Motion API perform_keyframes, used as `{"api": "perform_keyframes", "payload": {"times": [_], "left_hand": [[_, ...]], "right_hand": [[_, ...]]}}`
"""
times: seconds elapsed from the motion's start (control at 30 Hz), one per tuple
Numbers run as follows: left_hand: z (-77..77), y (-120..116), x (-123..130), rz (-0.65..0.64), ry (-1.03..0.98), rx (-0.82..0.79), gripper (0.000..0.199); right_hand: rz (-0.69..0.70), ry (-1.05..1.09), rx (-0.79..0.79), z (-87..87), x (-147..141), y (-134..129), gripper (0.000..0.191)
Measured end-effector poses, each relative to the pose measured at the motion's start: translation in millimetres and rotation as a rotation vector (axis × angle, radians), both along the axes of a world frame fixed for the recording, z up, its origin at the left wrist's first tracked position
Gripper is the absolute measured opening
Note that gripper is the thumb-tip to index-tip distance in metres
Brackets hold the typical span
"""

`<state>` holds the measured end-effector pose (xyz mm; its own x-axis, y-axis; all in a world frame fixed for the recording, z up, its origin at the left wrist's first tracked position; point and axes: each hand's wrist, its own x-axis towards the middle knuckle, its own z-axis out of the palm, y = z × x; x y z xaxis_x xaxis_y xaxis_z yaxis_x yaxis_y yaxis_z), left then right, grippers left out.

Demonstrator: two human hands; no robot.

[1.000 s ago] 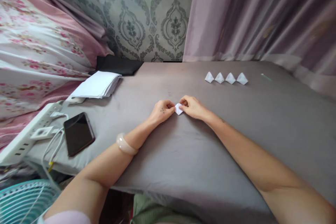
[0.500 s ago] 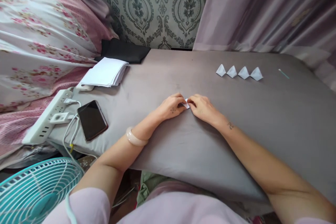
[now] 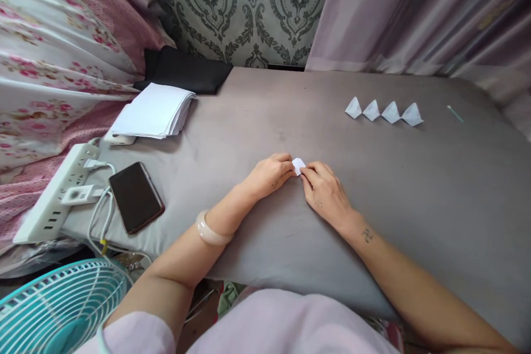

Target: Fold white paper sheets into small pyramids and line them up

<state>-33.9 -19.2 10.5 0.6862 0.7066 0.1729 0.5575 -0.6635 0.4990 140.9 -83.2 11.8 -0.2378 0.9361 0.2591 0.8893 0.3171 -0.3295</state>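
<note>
A small folded piece of white paper (image 3: pixel 298 166) is pinched between my two hands over the middle of the grey cloth surface (image 3: pixel 257 127). My left hand (image 3: pixel 271 175) grips its left edge, fingers closed. On its lower right side, my right hand (image 3: pixel 326 188) holds it between thumb and fingertips. Part of the paper is covered by the fingers. Farther back on the right, several white folded paper shapes (image 3: pixel 390 112) with pointed tops stand in a row.
At the left lie a stack of white paper (image 3: pixel 151 110), a black folded item (image 3: pixel 186 69), a phone (image 3: pixel 136 197) and a white power strip (image 3: pixel 58 193) with cables. A turquoise fan (image 3: pixel 62 310) stands at lower left. A thin green stick (image 3: pixel 455 114) lies far right.
More of the folded paper now shows between my hands. My right hand has turned and sits slightly lower, its fingers flatter. The whole view has shifted a little.
</note>
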Motion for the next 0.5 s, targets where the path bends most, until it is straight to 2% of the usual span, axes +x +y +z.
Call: {"api": "perform_keyframes", "payload": {"times": [0.27,0.5], "left_hand": [[6.0,1,-2,-0.036,0.014,-0.04,0.032],[13.2,-3,2,0.041,0.022,-0.094,0.028]], "right_hand": [[-0.027,-0.056,-0.005,2.3,1,-1,0.026],[-0.013,-0.175,-0.001,6.1,-4,2,0.03]]}}
